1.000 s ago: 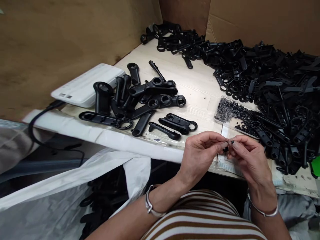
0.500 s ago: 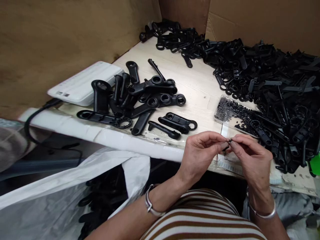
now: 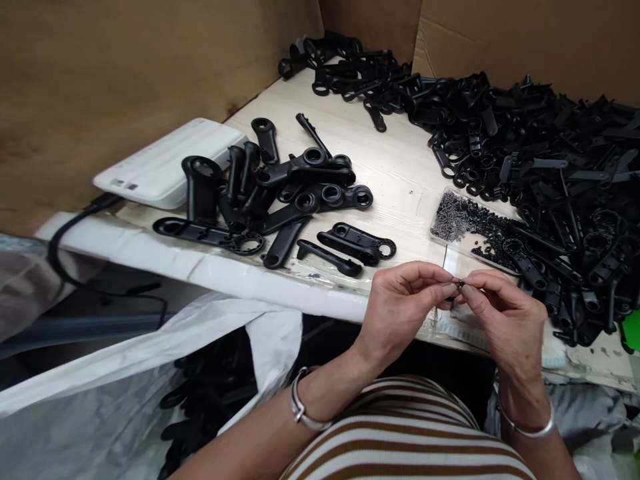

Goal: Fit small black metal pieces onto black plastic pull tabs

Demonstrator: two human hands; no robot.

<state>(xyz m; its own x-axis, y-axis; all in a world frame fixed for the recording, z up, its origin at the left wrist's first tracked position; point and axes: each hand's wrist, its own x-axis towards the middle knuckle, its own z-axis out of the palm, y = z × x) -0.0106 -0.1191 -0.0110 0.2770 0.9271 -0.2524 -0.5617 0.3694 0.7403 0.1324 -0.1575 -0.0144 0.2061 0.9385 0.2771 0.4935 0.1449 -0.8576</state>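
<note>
Left hand [image 3: 400, 313]: thumb and fingertips are pinched together on a small black piece [image 3: 460, 284].
Right hand [image 3: 510, 320]: it pinches the same piece from the other side, and the fingertips of both hands almost meet.
Small black piece: it is between the two hands, above the front edge of the table [image 3: 400, 167]; its exact form is mostly hidden by the fingers.
Drop risk: the piece is very small, so if one pinch becomes loose, it could fall over the table edge, perhaps toward the open white plastic bag [image 3: 273, 340].
Fit risk: the fingers cover the contact, so a wrong angle may be difficult to notice.
Tray risk: the clear plastic tray [image 3: 470, 240] lies near the right hand with many tiny parts [image 3: 453, 217] inside; a careless elbow or sleeve could spill them.
Pile risk: the heap of black plastic arms [image 3: 550, 147] touches the tray's right side, and if it slides, it may push the tray.
</note>
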